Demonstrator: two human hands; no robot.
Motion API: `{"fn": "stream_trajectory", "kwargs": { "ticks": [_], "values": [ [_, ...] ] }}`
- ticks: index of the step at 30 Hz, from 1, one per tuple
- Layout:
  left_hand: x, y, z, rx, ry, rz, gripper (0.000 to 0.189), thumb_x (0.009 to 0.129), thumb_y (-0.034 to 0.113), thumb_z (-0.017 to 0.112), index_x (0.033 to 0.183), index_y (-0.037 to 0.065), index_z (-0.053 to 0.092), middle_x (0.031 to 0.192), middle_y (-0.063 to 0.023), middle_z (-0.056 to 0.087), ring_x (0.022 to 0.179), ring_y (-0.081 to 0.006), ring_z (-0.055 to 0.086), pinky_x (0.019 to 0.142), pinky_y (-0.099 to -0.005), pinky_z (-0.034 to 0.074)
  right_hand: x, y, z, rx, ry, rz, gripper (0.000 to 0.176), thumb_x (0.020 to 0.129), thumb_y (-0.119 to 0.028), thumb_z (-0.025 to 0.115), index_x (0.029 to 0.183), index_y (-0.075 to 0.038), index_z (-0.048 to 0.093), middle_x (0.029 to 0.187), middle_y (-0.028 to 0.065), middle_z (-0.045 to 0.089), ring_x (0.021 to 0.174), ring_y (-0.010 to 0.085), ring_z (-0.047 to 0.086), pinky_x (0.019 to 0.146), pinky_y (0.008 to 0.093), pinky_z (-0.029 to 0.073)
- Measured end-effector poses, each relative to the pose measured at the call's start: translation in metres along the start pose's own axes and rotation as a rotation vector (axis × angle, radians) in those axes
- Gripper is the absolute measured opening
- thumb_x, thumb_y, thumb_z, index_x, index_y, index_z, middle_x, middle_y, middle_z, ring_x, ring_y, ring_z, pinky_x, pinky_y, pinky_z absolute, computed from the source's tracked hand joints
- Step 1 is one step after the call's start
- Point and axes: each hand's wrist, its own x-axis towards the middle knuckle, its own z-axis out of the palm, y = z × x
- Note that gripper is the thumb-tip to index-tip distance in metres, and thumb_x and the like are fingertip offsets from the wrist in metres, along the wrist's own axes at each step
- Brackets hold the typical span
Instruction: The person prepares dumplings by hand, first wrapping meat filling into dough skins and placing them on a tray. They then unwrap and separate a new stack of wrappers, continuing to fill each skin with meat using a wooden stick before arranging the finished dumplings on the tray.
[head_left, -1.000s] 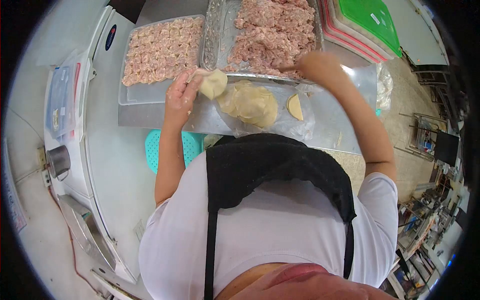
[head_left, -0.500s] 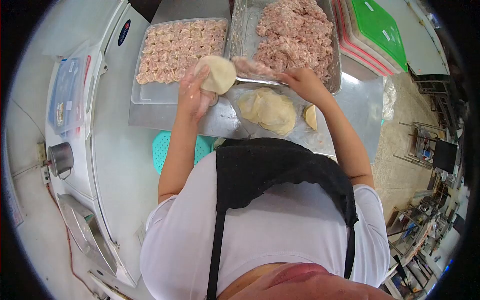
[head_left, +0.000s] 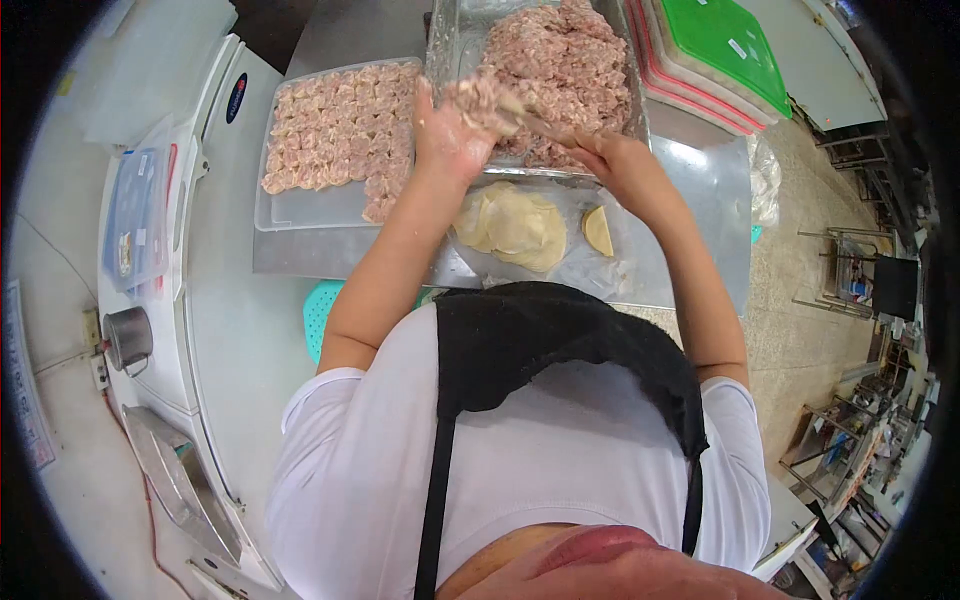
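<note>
Near the front left corner of the metal pan [head_left: 441,60] of ground meat [head_left: 560,70], my left hand [head_left: 450,135] is raised with a wrapper and meat [head_left: 482,103] at its fingers, blurred by motion. My right hand [head_left: 618,170] grips the handle of a spatula [head_left: 545,128], whose far end meets that meat. Below the pan lies a pile of round dough wrappers [head_left: 515,228] on plastic, with a folded piece of dough [head_left: 597,231] to its right. A tray [head_left: 310,214] on the left holds rows of filled dumplings [head_left: 340,125].
Stacked containers with a green lid [head_left: 725,50] stand right of the pan. A white refrigerator [head_left: 235,230] is at the left, and a turquoise perforated item [head_left: 320,310] sits under the table edge [head_left: 690,285]. Metal racks stand farther right.
My left hand has moved right towards the pan, and the spatula's load of meat is now at its fingers. The camera view has shifted slightly. More dumplings show at the tray's front right.
</note>
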Motion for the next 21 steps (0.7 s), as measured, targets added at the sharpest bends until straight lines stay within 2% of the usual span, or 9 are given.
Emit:
{"fn": "stream_trajectory", "kwargs": {
  "ticks": [2, 5, 10, 12, 16, 18, 19, 20, 21],
  "values": [
    [0.005, -0.01, -0.01, 0.039, 0.26, 0.046, 0.073, 0.092, 0.061, 0.037, 0.134, 0.001, 0.038, 0.134, -0.0199, 0.046, 0.121, -0.0362, 0.046, 0.107, -0.055, 0.029, -0.011, -0.019, -0.032, -0.425, -0.212, 0.142, 0.028, 0.094, -0.028, 0.054, 0.114, -0.012, 0.064, 0.087, 0.0162, 0.063, 0.082, 0.0347, 0.062, 0.071, 0.0428, 0.05],
    [-0.018, -0.021, 0.041, 0.068, 0.242, 0.04, 0.074, 0.091, 0.063, 0.037, 0.133, 0.002, 0.04, 0.132, -0.0192, 0.047, 0.119, -0.0371, 0.047, 0.106, -0.0602, 0.028, -0.017, -0.014, -0.021, -0.227, 0.027, 0.012, 0.027, 0.093, -0.028, 0.054, 0.113, -0.012, 0.063, 0.091, 0.0143, 0.064, 0.084, 0.0348, 0.062, 0.071, 0.0441, 0.051],
    [-0.019, -0.024, 0.043, 0.126, 0.208, 0.04, 0.075, 0.09, 0.063, 0.039, 0.13, 0.001, 0.044, 0.13, -0.0201, 0.049, 0.116, -0.0395, 0.048, 0.104, -0.0622, 0.028, -0.019, -0.016, -0.052, -0.511, -0.181, 0.02, 0.027, 0.094, -0.025, 0.052, 0.116, -0.011, 0.06, 0.088, 0.0131, 0.062, 0.082, 0.0331, 0.062, 0.069, 0.043, 0.051],
    [-0.018, -0.029, 0.044, 0.193, 0.184, 0.036, 0.074, 0.09, 0.062, 0.039, 0.128, -0.001, 0.047, 0.126, -0.0202, 0.051, 0.115, -0.04, 0.049, 0.103, -0.0601, 0.031, -0.025, -0.028, -0.054, -0.42, 0.013, -0.073, 0.028, 0.094, -0.023, 0.052, 0.117, -0.009, 0.059, 0.087, 0.0131, 0.062, 0.082, 0.0328, 0.062, 0.069, 0.0423, 0.051],
    [-0.002, -0.034, 0.043, 0.098, 0.265, 0.097, 0.065, 0.09, 0.052, 0.047, 0.127, -0.002, 0.049, 0.122, -0.0196, 0.053, 0.116, -0.0402, 0.049, 0.101, -0.0572, 0.035, -0.023, 0.026, -0.049, -0.218, 0.062, -0.207, 0.029, 0.091, -0.03, 0.057, 0.103, -0.005, 0.065, 0.079, 0.0132, 0.062, 0.075, 0.0288, 0.063, 0.064, 0.042, 0.05],
    [0.001, -0.02, 0.022, -0.169, 0.006, 0.047, 0.058, 0.087, 0.039, 0.056, 0.126, -0.002, 0.048, 0.116, -0.0188, 0.055, 0.117, -0.0386, 0.048, 0.101, -0.0576, 0.036, -0.034, 0.05, -0.079, 0.128, 0.055, 0.067, 0.032, 0.087, -0.034, 0.065, 0.096, -0.004, 0.066, 0.074, 0.0108, 0.06, 0.068, 0.0222, 0.059, 0.061, 0.0373, 0.046],
    [-0.009, -0.02, 0.034, 0.023, -0.107, 0.121, 0.058, 0.084, 0.021, 0.062, 0.134, 0.002, 0.04, 0.116, -0.0173, 0.056, 0.114, -0.032, 0.053, 0.096, -0.0524, 0.045, -0.041, 0.081, -0.085, 0.121, 0.012, 0.218, 0.035, 0.081, -0.036, 0.073, 0.092, -0.004, 0.066, 0.072, 0.0089, 0.059, 0.065, 0.0175, 0.054, 0.06, 0.0339, 0.044],
    [-0.013, -0.016, 0.034, 0.025, -0.107, 0.12, 0.058, 0.084, 0.021, 0.062, 0.134, 0.002, 0.04, 0.116, -0.0173, 0.056, 0.114, -0.032, 0.053, 0.096, -0.0524, 0.045, -0.055, 0.104, -0.086, 0.122, 0.014, 0.219, 0.035, 0.081, -0.036, 0.073, 0.092, -0.004, 0.066, 0.072, 0.0089, 0.059, 0.065, 0.0175, 0.054, 0.06, 0.0339, 0.044],
    [-0.017, -0.009, 0.032, 0.376, -0.151, 0.193, 0.058, 0.085, 0.014, 0.06, 0.137, 0.005, 0.037, 0.117, -0.0164, 0.056, 0.112, -0.0287, 0.055, 0.093, -0.0468, 0.049, -0.068, 0.126, -0.083, 0.124, -0.011, 0.33, 0.032, 0.081, -0.033, 0.073, 0.089, -0.003, 0.066, 0.068, 0.0044, 0.056, 0.063, 0.0138, 0.051, 0.058, 0.03, 0.042]
  ]
}}
